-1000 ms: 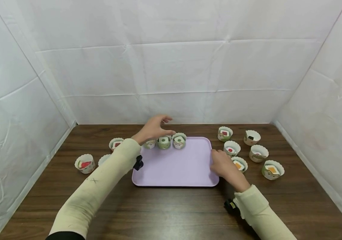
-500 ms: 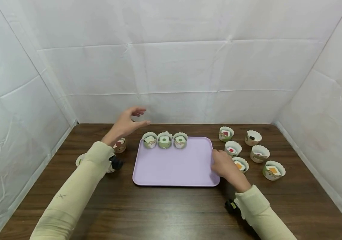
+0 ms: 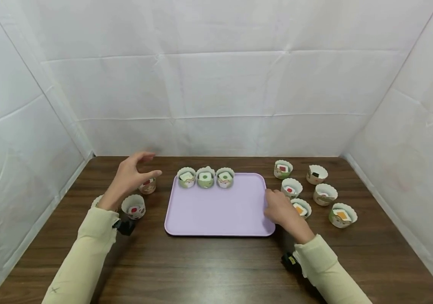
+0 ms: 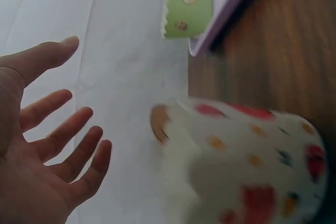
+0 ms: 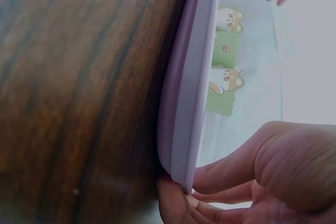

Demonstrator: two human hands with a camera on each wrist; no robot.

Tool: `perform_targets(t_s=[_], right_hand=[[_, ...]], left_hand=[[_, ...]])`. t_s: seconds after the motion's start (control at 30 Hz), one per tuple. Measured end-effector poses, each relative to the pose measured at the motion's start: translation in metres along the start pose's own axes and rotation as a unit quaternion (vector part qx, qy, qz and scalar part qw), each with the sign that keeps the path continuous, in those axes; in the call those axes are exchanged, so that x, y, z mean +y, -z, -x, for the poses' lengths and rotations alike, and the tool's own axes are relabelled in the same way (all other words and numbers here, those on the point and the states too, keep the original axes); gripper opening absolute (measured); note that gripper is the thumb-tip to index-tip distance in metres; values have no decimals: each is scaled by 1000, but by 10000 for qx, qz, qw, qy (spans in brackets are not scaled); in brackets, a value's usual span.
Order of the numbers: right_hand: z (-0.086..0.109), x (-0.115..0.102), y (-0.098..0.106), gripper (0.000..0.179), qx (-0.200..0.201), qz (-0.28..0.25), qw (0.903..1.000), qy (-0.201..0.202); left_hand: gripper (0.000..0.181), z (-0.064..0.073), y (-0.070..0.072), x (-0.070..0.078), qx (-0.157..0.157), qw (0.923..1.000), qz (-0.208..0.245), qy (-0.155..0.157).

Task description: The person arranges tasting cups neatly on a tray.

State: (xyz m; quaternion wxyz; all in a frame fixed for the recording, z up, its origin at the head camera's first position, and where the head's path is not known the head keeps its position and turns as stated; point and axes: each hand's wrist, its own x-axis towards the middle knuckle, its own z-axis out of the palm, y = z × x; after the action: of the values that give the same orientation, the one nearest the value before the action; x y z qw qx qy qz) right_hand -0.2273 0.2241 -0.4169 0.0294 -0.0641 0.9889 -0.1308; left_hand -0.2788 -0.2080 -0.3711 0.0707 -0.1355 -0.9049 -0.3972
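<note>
My left hand [image 3: 128,175] hovers above the paper cups at the left of the table, thumb and fingers spread, holding nothing. Closest under it is a cup with a red-topped piece [image 3: 148,186]; a second cup [image 3: 134,207] stands nearer me, and another is mostly hidden behind my wrist. The left wrist view has a blurred cup with a red print [image 4: 252,166] beside the spread fingers. With thumb above and fingers below, my right hand [image 3: 281,209] pinches the right rim of the lilac tray [image 3: 220,215]. Three green paper cups [image 3: 205,177] line the tray's back left edge.
Several more paper cups stand right of the tray, among them a cup with an orange-topped piece [image 3: 343,215] and one close by my right hand [image 3: 300,208]. White cloth walls [image 3: 216,84] enclose the brown wooden table [image 3: 201,270] at the back and sides.
My left hand has moved left, away from above the green cups on the tray, and come down over the left cups. My right hand stays at the tray rim.
</note>
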Motion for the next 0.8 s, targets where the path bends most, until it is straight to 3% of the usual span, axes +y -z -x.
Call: perform_targets(t_s=[0.17,0.4,0.63,0.8], right_hand=[[1,0,0,38,-36,-70,10000,-36],[4,-1,0,39,-68,-86,9999,-42],[3,-1,0,39,24,-75,10000,-51],[2,0,-1,39,38,-80,9999,-58]], left_hand=[[73,9,1,-13,-157,9994,-256,184],[76,12,-1,-24,-357,9952,-910,89],[78,12,3,-33,-522,9929,-1060,101],[82,10,6,-39,-841,9896,-1148,204]])
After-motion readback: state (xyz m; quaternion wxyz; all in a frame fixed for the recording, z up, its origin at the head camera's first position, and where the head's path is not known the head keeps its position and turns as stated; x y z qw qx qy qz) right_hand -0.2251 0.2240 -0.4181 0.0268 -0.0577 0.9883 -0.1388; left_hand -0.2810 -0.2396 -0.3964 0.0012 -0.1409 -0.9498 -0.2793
